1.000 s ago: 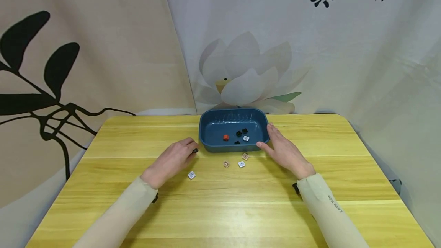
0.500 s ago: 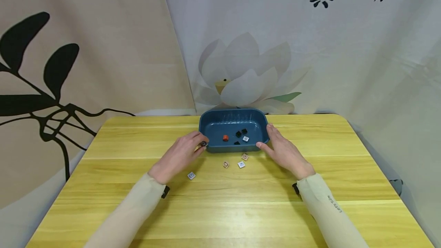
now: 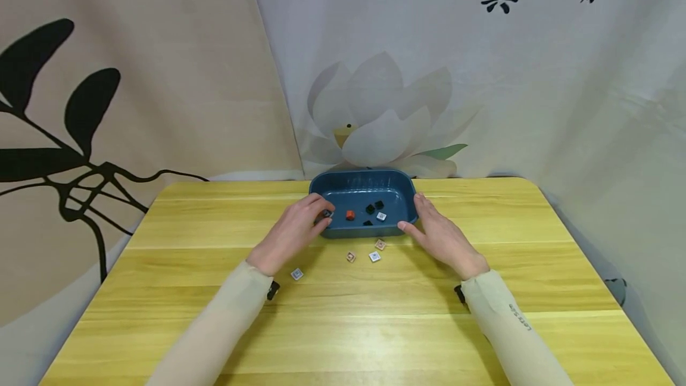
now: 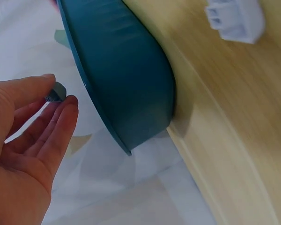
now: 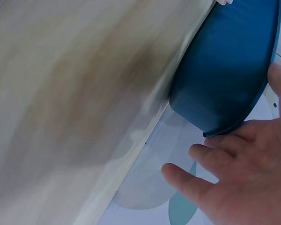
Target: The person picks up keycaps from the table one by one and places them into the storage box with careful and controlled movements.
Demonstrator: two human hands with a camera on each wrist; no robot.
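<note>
A small dark block (image 4: 58, 91) sits pinched in the left hand (image 3: 293, 228), above the left end of a blue tray (image 3: 351, 233) and just beside its rim. The block is compact and faceted; the left wrist view shows it grey-green, with a lighter face and a darker underside, while the head view shows it nearly black with a paler mark. Its shape gives no clear long axis, and which way its top points cannot be told.

The left hand's grip is clamped on the block, thumb against fingertips. The right hand's grip is apart: fingers extended along the tray's right end, thumb at the near rim.

The tray is glossy, with rounded corners, upright on the tabletop (image 3: 375, 326), its long axis running left to right. Inside lie 1 red piece (image 3: 350, 215), 1 white piece (image 3: 381, 217) and 3 black pieces (image 3: 370, 209). On the tabletop in front are 2 pinkish pieces (image 3: 351, 257) and 2 square white caps (image 3: 374, 257), 1 of these further left, near the left wrist.
</note>
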